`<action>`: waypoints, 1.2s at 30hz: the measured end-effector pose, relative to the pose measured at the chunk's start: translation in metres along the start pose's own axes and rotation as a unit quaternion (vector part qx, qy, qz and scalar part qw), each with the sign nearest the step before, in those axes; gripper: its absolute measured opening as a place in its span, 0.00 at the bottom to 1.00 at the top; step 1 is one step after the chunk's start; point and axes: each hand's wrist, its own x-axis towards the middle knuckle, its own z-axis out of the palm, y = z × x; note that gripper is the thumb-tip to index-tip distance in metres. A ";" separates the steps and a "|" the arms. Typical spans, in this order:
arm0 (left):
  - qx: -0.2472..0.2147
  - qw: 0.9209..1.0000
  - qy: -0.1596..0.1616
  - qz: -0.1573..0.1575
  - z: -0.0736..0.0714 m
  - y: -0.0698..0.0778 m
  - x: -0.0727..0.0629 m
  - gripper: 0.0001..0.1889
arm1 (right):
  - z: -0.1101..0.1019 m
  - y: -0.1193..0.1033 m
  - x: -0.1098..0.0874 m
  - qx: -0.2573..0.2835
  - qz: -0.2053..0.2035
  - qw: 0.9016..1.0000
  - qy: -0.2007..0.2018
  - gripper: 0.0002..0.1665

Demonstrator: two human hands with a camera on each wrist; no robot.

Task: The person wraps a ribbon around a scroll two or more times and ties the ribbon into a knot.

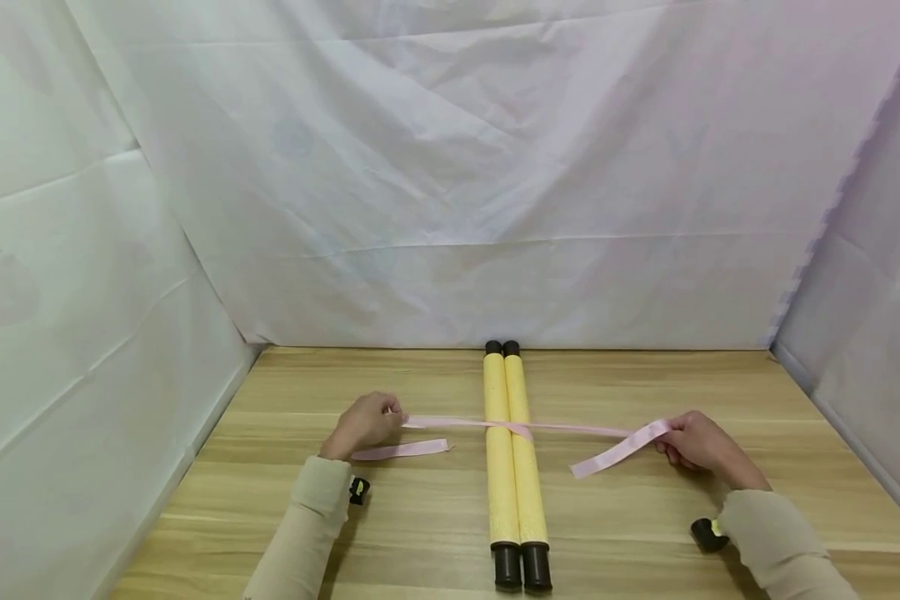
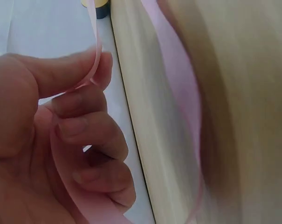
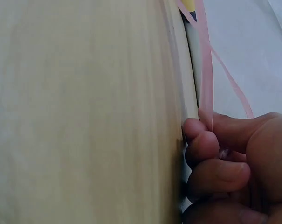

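Two yellow tubes (image 1: 502,492) with black end caps lie side by side on the table, pointing away from me. A pink ribbon (image 1: 450,422) passes around both at mid-length and crosses on top. My left hand (image 1: 367,422), left of the tubes, pinches one stretch of the ribbon between thumb and forefinger; its tail loops back under the hand. On the other side my right hand (image 1: 697,443) pinches the opposite stretch, and a flat tail hangs toward the tubes. Curled fingers (image 3: 217,175) show in the right wrist view, with the ribbon running up from the fingertips.
The wooden table (image 1: 622,533) ends at a white cloth backdrop (image 1: 487,200), with the tubes' far caps close to it. White cloth walls stand at left and right. A small black device (image 1: 708,535) is on the right wrist, another (image 1: 358,490) on the left.
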 end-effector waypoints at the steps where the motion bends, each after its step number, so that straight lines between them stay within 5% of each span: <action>1: 0.005 1.000 0.002 -0.001 0.000 0.000 0.000 0.10 | 0.000 0.000 0.000 -0.003 -0.001 1.000 -0.001 0.18; 8: 0.015 1.000 0.007 0.002 0.005 -0.002 -0.002 0.10 | 0.002 -0.002 0.000 0.002 -0.014 1.000 -0.009 0.18; 16: -0.027 0.999 -0.019 0.001 0.007 -0.005 -0.006 0.11 | -0.006 -0.007 -0.002 0.003 -0.046 0.997 -0.061 0.15; 21: -0.015 0.999 -0.037 -0.003 0.000 0.010 -0.004 0.10 | -0.030 -0.022 -0.011 -0.025 -0.065 0.991 -0.110 0.21; 26: -0.033 0.997 -0.068 0.028 -0.003 0.028 0.005 0.11 | -0.041 -0.051 -0.014 -0.099 -0.083 0.987 -0.094 0.36; 36: -0.058 0.979 -0.167 0.099 0.013 0.066 0.026 0.18 | 0.003 -0.108 0.006 -0.091 -0.172 0.973 -0.123 0.27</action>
